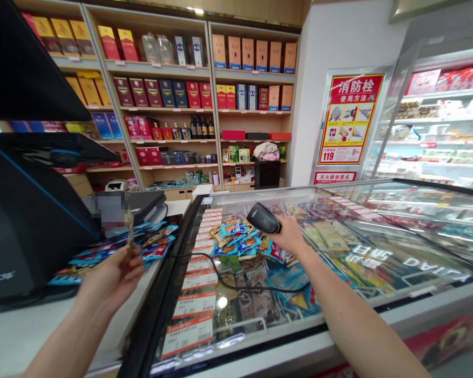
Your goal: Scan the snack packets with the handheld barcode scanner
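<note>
My right hand [289, 234] is wrapped round the handle of a black barcode scanner [262, 218], held over the glass top of a chest freezer [236, 320]. Below the scanner lies a pile of small blue snack packets [238, 236] on the glass. On the left, the fingers of my left hand [120, 275] pinch a thin small packet [130, 235], seen nearly edge-on, so its print is hidden. Just beyond that hand, more blue snack packets [157, 241] are spread on the white counter [142, 302]. The scanner's black cable [236, 287] loops across the glass.
A dark checkout screen and stand [27, 220] fill the left side. Behind the packets sits a dark flat device [150, 202], partly blurred out. Price labels [193, 304] run along the freezer's left edge. Shelves of boxed bottles [165, 94] line the back wall; a lit fridge [437, 121] stands right.
</note>
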### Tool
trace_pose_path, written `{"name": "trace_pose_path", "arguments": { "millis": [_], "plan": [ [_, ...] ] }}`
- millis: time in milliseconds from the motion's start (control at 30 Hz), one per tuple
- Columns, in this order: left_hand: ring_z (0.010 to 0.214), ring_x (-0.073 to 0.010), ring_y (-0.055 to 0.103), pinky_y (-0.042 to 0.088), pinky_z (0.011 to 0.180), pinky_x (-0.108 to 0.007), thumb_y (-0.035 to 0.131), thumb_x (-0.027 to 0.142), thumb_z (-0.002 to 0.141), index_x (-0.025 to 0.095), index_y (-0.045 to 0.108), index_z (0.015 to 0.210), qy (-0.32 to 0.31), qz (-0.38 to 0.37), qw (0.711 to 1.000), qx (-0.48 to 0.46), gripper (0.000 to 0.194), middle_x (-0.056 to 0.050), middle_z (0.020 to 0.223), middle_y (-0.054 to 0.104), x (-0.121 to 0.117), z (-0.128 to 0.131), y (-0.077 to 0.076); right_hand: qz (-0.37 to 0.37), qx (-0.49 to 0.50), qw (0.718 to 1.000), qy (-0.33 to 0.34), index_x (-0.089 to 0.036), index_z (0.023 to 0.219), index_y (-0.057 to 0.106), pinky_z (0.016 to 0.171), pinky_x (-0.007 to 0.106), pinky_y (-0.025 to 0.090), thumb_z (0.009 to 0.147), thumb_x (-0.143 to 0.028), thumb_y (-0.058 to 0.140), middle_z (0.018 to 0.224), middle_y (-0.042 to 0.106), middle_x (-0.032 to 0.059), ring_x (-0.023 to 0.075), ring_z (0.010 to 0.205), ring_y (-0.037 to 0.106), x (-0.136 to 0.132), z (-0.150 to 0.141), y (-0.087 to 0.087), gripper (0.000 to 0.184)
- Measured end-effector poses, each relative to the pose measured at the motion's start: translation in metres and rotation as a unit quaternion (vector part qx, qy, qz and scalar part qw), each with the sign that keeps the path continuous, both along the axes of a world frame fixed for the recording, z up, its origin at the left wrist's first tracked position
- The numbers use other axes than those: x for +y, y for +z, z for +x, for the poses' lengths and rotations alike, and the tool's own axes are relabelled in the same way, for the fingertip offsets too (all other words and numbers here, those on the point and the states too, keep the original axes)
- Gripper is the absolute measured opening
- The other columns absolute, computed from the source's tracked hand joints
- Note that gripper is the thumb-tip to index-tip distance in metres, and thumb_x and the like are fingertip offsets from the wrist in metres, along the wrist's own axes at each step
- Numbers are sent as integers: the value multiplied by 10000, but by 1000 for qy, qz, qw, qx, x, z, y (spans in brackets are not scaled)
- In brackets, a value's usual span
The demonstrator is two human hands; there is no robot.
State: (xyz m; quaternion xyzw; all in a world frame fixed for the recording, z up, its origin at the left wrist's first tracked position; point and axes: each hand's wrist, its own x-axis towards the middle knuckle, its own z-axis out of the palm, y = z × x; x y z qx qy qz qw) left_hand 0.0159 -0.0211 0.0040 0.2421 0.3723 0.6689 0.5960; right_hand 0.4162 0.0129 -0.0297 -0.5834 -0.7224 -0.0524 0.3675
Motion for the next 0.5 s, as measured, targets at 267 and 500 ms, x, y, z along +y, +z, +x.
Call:
{"name": "trace_pose_path", "arguments": {
  "millis": [267,500],
  "plan": [
    [352,23,350,275,307,-38,253,-58,877,142,483,965,-122,-162,952,-229,317,53,674,418,28,113,0,15,-24,991,129,-213,837,670,794,296,317,707,-324,678,770,724,1,176,739,620,-9,-11,5,172],
    [451,-19,461,449,362,-86,287,76,954,111,548,1104,-84,-197,958,-190,303,-26,789,529,28,125,-17,24,-59,981,184,-202,792,620,785,310,285,662,-248,648,772,714,9,174,736,603,-17,-24,9,140]
  ]
}}
